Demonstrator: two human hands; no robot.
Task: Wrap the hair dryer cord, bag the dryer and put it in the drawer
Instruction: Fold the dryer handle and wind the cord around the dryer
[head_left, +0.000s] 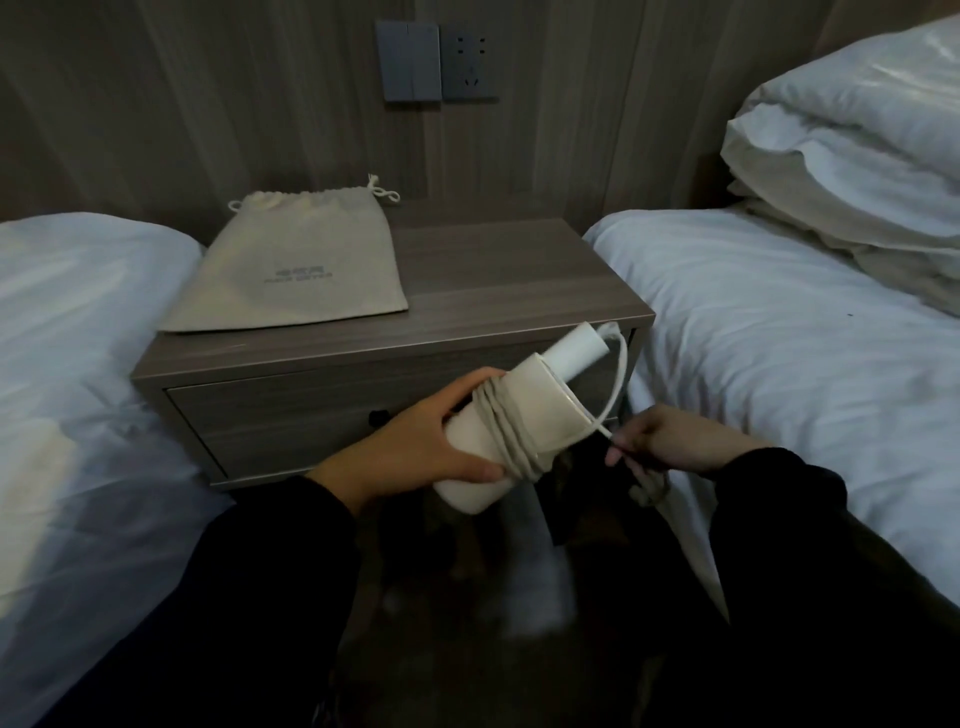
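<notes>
Dryer (498, 431) hangs before the nightstand (467, 291), left hand (415, 447) clasped around its body to steady it; right hand (670, 441) pinches the cord (615, 384), feeding another loop. Bag (291, 270) waits atop; drawer (291, 410) closed.

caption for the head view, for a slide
Left hand grips the hair dryer while the right hand winds its cord, drawstring bag waiting on the nightstand.

The white hair dryer (498, 441) is held tilted before the closed drawer (322, 415), its pale cord (511, 436) looped several times around the body, one strand arcing off the handle. The beige drawstring bag (291, 270) lies flat on the nightstand.
</notes>
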